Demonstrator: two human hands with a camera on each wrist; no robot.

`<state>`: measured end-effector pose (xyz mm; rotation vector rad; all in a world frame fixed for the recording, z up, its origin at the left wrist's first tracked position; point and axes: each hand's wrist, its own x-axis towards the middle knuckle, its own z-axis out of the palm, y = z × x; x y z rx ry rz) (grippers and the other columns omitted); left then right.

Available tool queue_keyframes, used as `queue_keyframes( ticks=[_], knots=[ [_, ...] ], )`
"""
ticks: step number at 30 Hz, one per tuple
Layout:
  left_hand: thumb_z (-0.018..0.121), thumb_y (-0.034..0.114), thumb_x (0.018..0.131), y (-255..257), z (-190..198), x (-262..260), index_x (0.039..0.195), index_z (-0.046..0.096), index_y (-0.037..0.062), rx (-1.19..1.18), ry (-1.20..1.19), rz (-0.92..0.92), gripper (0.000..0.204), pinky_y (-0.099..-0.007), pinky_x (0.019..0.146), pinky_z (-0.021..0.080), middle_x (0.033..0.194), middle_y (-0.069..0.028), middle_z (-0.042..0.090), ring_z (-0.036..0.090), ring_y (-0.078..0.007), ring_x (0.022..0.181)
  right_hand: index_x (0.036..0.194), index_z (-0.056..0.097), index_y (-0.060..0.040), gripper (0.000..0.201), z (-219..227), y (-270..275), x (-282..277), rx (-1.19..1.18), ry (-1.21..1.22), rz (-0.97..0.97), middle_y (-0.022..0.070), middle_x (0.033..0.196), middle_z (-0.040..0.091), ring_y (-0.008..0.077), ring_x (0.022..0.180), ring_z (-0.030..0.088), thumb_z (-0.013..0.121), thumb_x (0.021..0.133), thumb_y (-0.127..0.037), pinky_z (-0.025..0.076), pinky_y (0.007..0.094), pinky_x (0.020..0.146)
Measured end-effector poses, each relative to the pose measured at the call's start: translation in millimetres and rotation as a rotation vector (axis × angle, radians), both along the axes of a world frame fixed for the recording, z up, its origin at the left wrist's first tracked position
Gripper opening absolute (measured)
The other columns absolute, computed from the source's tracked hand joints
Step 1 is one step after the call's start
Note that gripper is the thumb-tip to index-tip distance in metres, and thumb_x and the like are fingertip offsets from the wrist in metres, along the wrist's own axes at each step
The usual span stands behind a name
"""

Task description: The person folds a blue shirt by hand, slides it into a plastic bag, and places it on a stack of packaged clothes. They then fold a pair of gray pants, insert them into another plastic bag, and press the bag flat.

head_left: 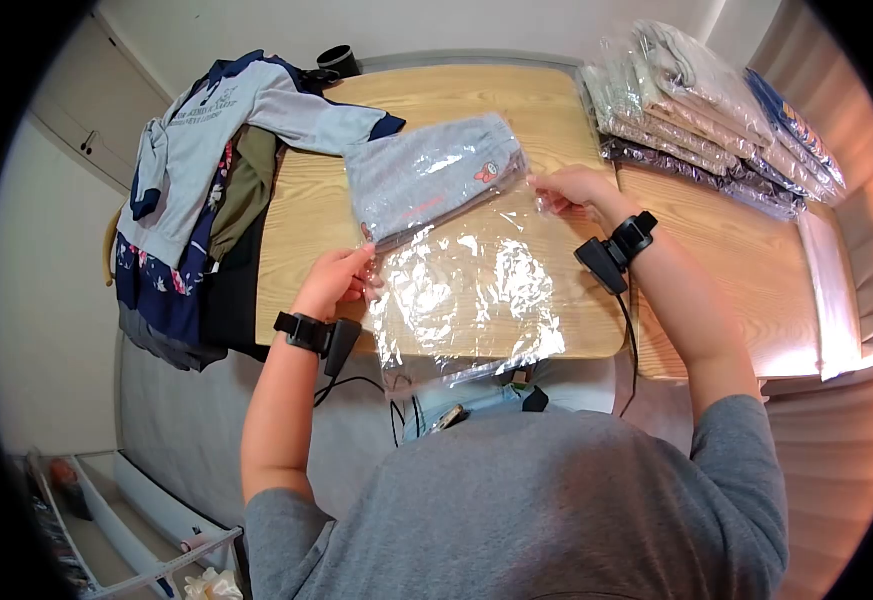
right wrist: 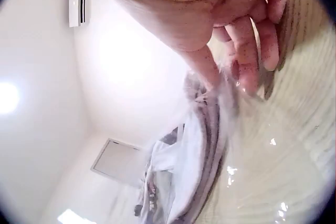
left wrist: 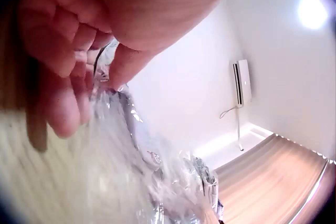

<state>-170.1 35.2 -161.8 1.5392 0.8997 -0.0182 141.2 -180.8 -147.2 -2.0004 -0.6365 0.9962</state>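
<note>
A folded light grey garment [head_left: 436, 165] with a small orange-red print lies inside a clear plastic bag [head_left: 466, 290] on the wooden table. The lower part of the bag is unfilled, wrinkled and shiny, and reaches over the table's front edge. At the bag's left side, my left hand [head_left: 336, 278] pinches the plastic between thumb and fingers, just below the garment's corner. My right hand [head_left: 574, 190] pinches the bag's right side near the garment's right end. Both wrist views show the film gathered at the fingertips, with the grey folds [right wrist: 202, 145] beside the right hand.
Loose clothes, among them a grey and navy long-sleeved top [head_left: 206, 130], are heaped at the table's left. Bagged garments [head_left: 696, 110] are stacked at the back right. A black cup [head_left: 337, 61] stands behind the table, and flat plastic [head_left: 828, 290] lies at the right edge.
</note>
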Motion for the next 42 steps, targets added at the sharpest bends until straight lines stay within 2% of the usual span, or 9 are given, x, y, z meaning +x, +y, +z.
queue_keyframes(
  ticks=[11, 15, 17, 19, 21, 22, 25, 29, 42],
  knots=[
    [0.057, 0.024, 0.089, -21.7, -3.5, -19.0, 0.066, 0.052, 0.0063, 0.117, 0.037, -0.120, 0.029, -0.0209, 0.042, 0.036, 0.057, 0.0000, 0.053, 0.051, -0.0083, 0.045, 0.069, 0.061, 0.0005, 0.016, -38.3, -69.2, -7.1, 0.049, -0.155, 0.061, 0.0050, 0.065, 0.063, 0.0115, 0.054, 0.056, 0.065, 0.079, -0.012, 0.044, 0.0243, 0.050],
    [0.057, 0.023, 0.089, -27.1, -4.8, -34.0, 0.072, 0.055, 0.0035, 0.101, 0.030, -0.113, 0.026, -0.0206, 0.042, 0.036, 0.056, 0.0000, 0.052, 0.050, -0.0081, 0.044, 0.089, 0.060, -0.0020, 0.016, -16.1, -90.6, -28.1, -0.047, -0.380, 0.065, 0.0082, 0.078, 0.064, 0.0148, 0.070, 0.060, 0.064, 0.073, -0.003, 0.047, 0.0259, 0.062],
    [0.056, 0.019, 0.089, -20.8, -11.2, -48.2, 0.084, 0.059, 0.0010, 0.311, -0.125, -0.030, 0.019, -0.0213, 0.046, 0.039, 0.059, -0.0009, 0.053, 0.053, -0.0092, 0.051, 0.101, 0.059, -0.0038, 0.030, -2.1, -98.7, -37.0, -0.129, -0.463, 0.100, 0.0122, 0.091, 0.065, 0.0180, 0.083, 0.062, 0.063, 0.071, -0.001, 0.049, 0.0273, 0.071],
    [0.055, 0.009, 0.087, -21.4, -12.9, -58.0, 0.110, 0.056, 0.0035, 0.630, -0.199, -0.090, 0.024, -0.0236, 0.063, 0.046, 0.086, -0.0064, 0.060, 0.060, -0.0130, 0.078, 0.125, 0.046, -0.0105, 0.055, 7.0, -106.7, -48.7, 0.110, -1.224, 0.358, 0.0148, 0.128, 0.049, 0.0215, 0.115, 0.050, 0.063, 0.073, -0.005, 0.042, 0.0337, 0.093],
    [0.055, -0.002, 0.080, -35.0, 9.6, -55.9, 0.123, 0.049, 0.0051, 1.413, -0.360, -0.431, 0.044, -0.0325, 0.088, 0.043, 0.116, -0.0133, 0.055, 0.052, -0.0226, 0.110, 0.132, 0.037, -0.0136, 0.065, 25.0, -103.1, -59.5, 0.010, -1.301, 0.544, 0.0120, 0.137, 0.037, 0.0231, 0.124, 0.039, 0.061, 0.072, -0.004, 0.033, 0.0381, 0.101],
    [0.056, -0.007, 0.073, -29.9, 4.6, -57.2, 0.128, 0.046, 0.0066, 1.372, -0.382, -0.576, 0.057, -0.0377, 0.100, 0.035, 0.132, -0.0145, 0.045, 0.041, -0.0282, 0.124, 0.139, 0.029, -0.0167, 0.075, 29.8, -101.2, -63.1, -0.087, -1.375, 0.735, 0.0093, 0.146, 0.026, 0.0246, 0.133, 0.028, 0.059, 0.072, -0.002, 0.023, 0.0425, 0.109],
    [0.057, 0.000, 0.076, -40.5, 15.4, -46.7, 0.120, 0.052, 0.0072, 1.347, -0.351, -0.779, 0.045, -0.0370, 0.095, 0.040, 0.128, -0.0089, 0.050, 0.048, -0.0273, 0.115, 0.139, 0.032, -0.0165, 0.071, 13.3, -95.0, -55.2, -0.036, -1.447, 0.936, 0.0055, 0.146, 0.028, 0.0211, 0.135, 0.026, 0.058, 0.074, -0.004, 0.022, 0.0431, 0.109],
    [0.059, -0.003, 0.073, -38.4, 7.7, -46.2, 0.119, 0.054, 0.0067, 1.188, -0.334, -0.835, 0.048, -0.0359, 0.098, 0.038, 0.131, -0.0073, 0.048, 0.046, -0.0269, 0.119, 0.137, 0.034, -0.0140, 0.067, 1.3, -93.5, -47.8, -0.013, -1.261, 0.942, 0.0045, 0.145, 0.030, 0.0197, 0.135, 0.027, 0.057, 0.076, -0.005, 0.023, 0.0438, 0.109],
    [0.044, 0.014, 0.093, -29.2, -4.7, -43.5, 0.108, 0.061, -0.0007, 0.594, -0.424, -0.489, 0.028, -0.0336, 0.099, 0.035, 0.120, -0.0105, 0.057, 0.049, -0.0241, 0.116, 0.133, 0.041, -0.0160, 0.064, 20.3, -90.7, -53.0, -0.025, -1.360, 0.800, 0.0079, 0.146, 0.027, 0.0235, 0.135, 0.024, 0.061, 0.073, -0.006, 0.023, 0.0441, 0.109]
  ],
)
